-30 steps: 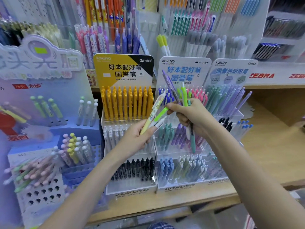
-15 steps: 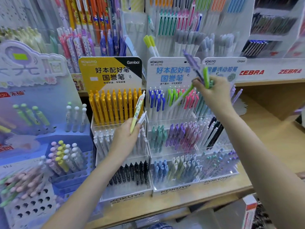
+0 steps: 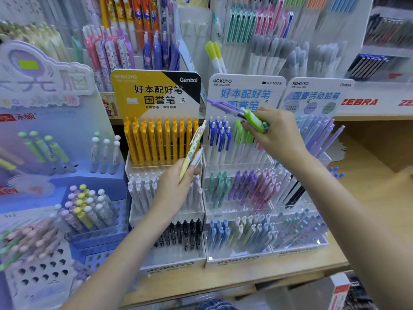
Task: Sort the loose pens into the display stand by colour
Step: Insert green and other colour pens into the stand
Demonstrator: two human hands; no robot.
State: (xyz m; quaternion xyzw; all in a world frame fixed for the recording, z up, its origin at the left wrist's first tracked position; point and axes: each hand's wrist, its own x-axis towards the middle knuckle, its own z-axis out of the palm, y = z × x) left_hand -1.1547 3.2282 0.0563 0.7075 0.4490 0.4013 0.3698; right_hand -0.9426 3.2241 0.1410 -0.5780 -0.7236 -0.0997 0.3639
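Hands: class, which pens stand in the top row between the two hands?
Head view: blue-clipped pens stand between the left hand and the right hand.

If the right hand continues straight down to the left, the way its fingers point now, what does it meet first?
Probably the green-clipped pens in the top row of the middle stand. The right hand, gripping a green pen and a purple pen, appears just above them; depth is uncertain.

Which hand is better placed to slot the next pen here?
Right. The right hand holds a green pen directly above the green row in the stand's top tier. The left hand holds a yellow patterned pen lower, before the white pens.
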